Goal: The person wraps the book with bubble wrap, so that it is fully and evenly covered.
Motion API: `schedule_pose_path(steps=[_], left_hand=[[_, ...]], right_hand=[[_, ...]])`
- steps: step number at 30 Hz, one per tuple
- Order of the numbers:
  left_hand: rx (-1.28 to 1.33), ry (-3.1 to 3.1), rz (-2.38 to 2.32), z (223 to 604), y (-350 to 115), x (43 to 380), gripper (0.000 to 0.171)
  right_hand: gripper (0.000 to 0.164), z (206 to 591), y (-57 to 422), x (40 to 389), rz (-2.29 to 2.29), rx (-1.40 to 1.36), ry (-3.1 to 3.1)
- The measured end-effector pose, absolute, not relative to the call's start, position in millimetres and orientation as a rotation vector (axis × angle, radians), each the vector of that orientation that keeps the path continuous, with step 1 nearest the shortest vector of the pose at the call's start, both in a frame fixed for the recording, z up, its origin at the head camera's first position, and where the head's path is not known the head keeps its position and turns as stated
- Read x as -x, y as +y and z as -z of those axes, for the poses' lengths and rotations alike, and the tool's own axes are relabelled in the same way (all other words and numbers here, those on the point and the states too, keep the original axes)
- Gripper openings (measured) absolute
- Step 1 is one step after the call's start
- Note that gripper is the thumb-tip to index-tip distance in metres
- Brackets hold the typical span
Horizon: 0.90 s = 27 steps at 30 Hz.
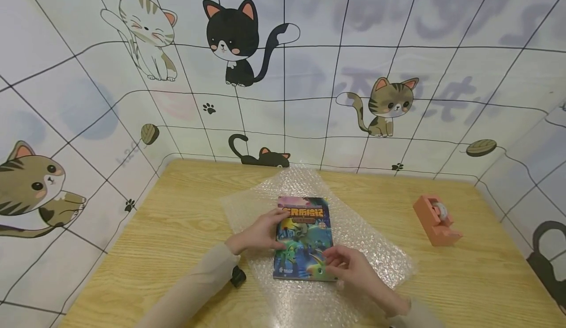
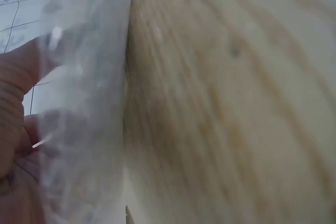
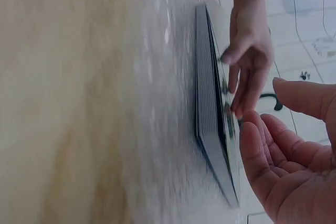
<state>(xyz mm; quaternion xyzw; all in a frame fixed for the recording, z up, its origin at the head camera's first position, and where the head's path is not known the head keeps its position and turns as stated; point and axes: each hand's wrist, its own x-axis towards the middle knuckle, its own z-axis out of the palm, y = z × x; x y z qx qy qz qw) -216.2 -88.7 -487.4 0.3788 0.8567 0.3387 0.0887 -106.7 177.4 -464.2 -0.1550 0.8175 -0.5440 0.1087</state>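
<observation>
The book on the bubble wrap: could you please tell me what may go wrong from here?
The book lies on top of the bubble wrap with no tape visible on it, so a push from the left hand or right hand might slide it. Its edges are angled to the sheet's, so folds could come out uneven. The orange tape dispenser stands apart, off to the right; reaching for it might let a fold spring open.
</observation>
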Motion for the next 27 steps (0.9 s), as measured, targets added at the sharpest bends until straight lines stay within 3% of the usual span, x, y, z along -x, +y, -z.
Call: schedule_pose_path(steps=[14, 19, 27], left_hand=[[-1.1, 2.539, -0.975, 485, -88, 215, 0.084], [-1.088, 2.535, -0.953, 482, -88, 214, 0.083], [-1.059, 2.542, -0.902, 480, -87, 214, 0.082]], right_hand=[[0.03, 470, 154, 59, 1.434, 0.903, 2.133], [0.026, 479, 145, 51, 1.186, 1.259, 2.316], [0.024, 486, 138, 44, 0.906, 1.409, 2.481]])
